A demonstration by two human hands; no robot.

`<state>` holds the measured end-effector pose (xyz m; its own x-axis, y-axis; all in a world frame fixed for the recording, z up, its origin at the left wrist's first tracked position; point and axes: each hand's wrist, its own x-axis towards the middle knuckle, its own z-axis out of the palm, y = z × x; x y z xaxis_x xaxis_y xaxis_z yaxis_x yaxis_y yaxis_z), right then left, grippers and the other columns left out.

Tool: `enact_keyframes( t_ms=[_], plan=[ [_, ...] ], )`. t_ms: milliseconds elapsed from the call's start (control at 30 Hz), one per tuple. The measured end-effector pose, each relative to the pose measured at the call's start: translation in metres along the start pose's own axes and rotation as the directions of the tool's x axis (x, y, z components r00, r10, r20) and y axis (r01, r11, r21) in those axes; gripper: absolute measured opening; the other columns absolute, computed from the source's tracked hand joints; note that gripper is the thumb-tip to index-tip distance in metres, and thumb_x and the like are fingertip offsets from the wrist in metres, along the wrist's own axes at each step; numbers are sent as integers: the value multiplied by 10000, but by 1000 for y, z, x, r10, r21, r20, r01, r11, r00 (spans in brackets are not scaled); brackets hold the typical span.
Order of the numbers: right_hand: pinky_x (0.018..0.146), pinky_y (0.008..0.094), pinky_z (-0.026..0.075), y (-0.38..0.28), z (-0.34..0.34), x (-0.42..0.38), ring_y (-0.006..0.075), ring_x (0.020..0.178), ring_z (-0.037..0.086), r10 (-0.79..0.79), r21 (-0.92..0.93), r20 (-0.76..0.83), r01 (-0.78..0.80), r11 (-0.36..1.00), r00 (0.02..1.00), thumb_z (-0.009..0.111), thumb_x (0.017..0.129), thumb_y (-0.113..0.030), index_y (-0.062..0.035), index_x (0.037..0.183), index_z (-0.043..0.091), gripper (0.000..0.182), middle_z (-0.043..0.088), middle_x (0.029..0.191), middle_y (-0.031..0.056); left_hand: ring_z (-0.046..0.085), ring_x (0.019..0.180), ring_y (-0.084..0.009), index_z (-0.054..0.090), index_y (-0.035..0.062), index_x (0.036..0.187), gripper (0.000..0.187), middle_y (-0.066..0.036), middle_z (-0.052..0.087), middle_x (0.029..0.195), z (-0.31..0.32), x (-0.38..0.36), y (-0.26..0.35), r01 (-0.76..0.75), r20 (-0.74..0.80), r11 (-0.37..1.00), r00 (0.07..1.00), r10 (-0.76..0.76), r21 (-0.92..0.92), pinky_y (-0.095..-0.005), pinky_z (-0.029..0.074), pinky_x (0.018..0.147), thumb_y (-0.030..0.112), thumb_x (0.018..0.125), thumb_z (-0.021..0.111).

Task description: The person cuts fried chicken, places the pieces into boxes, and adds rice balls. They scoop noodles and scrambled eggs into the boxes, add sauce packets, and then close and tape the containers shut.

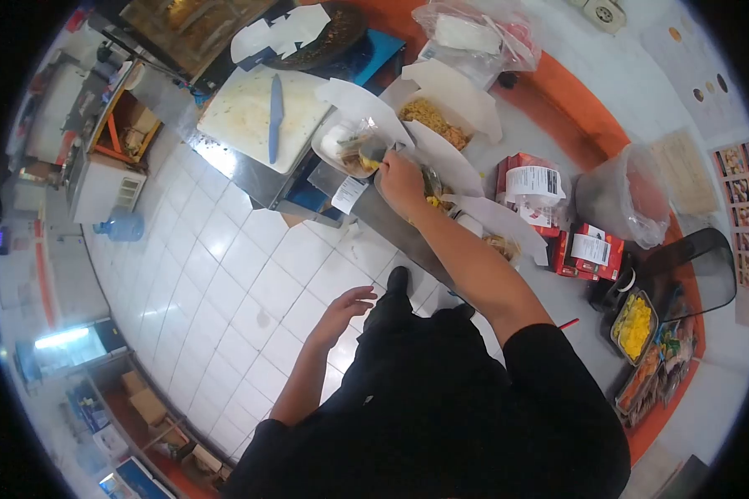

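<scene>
My right hand reaches over the row of white takeaway boxes at the counter's edge. Its fingers are closed, and a small grey piece shows at the fingertips; I cannot make out what it is. Just beyond them is an open box holding white rice and a clear plastic bag with food in it. Beneath and beside the hand, another box has its lid raised, with yellow and green food showing. My left hand hangs in the air over the floor, fingers apart, holding nothing.
A knife lies on a white cutting board. Further back stands a box of fried rice. Red packages, a clear bag and a tray of yellow food line the right. A white label hangs at the edge.
</scene>
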<state>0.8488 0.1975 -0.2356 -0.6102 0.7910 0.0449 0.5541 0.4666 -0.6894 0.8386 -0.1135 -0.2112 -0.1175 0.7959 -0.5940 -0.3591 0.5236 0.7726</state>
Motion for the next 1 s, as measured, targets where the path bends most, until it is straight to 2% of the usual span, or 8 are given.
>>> enact_keyframes(
  t_ms=[333,400,567,667,767,800,867,1000],
  plan=[
    [624,241,416,7,-140,-98,83,686,486,126,661,-347,147,736,929,577,997,-194,-47,1057,590,159,558,797,-26,608,1070,-197,537,10,1345,529,-118,645,1206,18,52,25,-28,97,993,995,17,114,-319,449,947,145,833,549],
    [536,218,353,43,-189,-161,53,614,425,418,846,-344,85,526,841,570,1002,-220,-75,1036,580,150,501,733,-34,614,1043,-179,552,14,1331,529,-108,647,1198,33,69,39,-40,114,980,993,18,196,-309,462,913,175,828,556],
    [437,220,303,194,-310,-344,47,534,388,713,708,-701,144,691,25,575,996,-263,-117,975,567,147,461,681,-39,604,958,-136,585,19,1300,463,-80,668,1111,87,105,62,-200,179,943,972,155,267,-264,459,815,132,852,560],
    [393,249,312,301,-371,-445,83,489,416,736,796,-587,-73,601,-338,602,927,-191,-116,825,545,139,488,647,-9,584,934,-120,603,18,1275,409,-58,665,1071,136,114,91,-286,198,896,953,229,340,-259,450,802,137,885,565],
    [597,305,460,458,-394,-523,143,661,547,673,687,-722,-276,672,-159,601,953,-292,-22,913,648,277,615,790,65,562,899,-105,614,12,1252,366,-40,655,1051,181,116,105,-362,201,858,930,307,364,-245,444,791,161,920,582],
    [733,288,487,407,-416,-499,162,809,591,531,522,-835,-510,684,-143,605,962,-266,12,1051,673,300,660,939,96,560,898,-104,612,4,1243,348,-29,647,1037,188,123,106,-403,192,821,915,355,404,-238,443,781,115,916,570],
    [803,279,489,383,-429,-457,156,884,600,461,500,-866,-298,813,-195,603,960,-204,12,1148,662,293,669,1040,90,564,896,-134,600,-3,1238,355,-70,633,1073,202,136,110,-552,159,594,796,584,585,-267,458,796,50,887,585],
    [645,228,448,206,-363,-349,33,727,524,563,613,-690,-46,789,455,602,921,-127,-69,1150,678,248,697,972,4,561,966,-302,569,26,1276,433,-156,593,1131,228,148,133,-471,364,-168,363,858,866,-405,463,885,34,848,639]
  ],
)
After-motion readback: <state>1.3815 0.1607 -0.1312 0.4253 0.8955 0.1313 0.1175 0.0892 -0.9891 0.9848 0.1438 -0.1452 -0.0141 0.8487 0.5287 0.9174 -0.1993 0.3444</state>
